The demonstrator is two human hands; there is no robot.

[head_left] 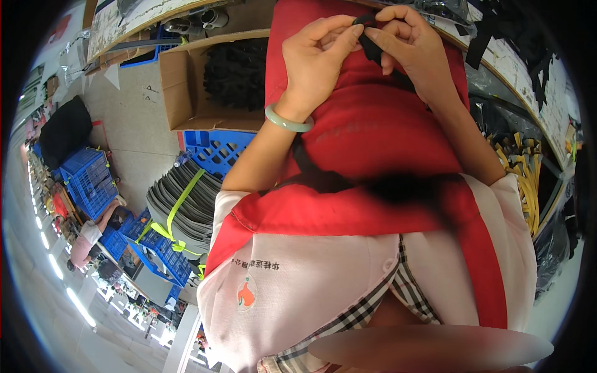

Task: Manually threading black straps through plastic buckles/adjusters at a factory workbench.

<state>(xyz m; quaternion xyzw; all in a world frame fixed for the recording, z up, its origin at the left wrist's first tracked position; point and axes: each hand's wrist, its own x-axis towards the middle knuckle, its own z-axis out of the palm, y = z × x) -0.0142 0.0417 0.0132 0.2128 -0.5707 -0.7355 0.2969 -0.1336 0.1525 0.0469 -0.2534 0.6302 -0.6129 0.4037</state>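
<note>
Both my hands meet at the top of the view, above the red apron (367, 133) on my lap. Between them is a small piece of black fabric (371, 48), folded or looped over. My left hand (317, 59), with a pale green bangle on its wrist, pinches one edge of the piece between thumb and fingertips. My right hand (413, 53) grips its other side, thumb against the cloth and fingers curled. The lower end of the black piece hangs beside the right fingers. Its exact shape is partly hidden by my fingers.
Left of my lap stands a cardboard box (180, 84) filled with black pieces. Below it are a blue crate (217, 149) and a grey stack (180, 205) tied with yellow-green ribbon. A worktable (516, 81) with black strips runs along the right. Another person (93, 236) bends far left.
</note>
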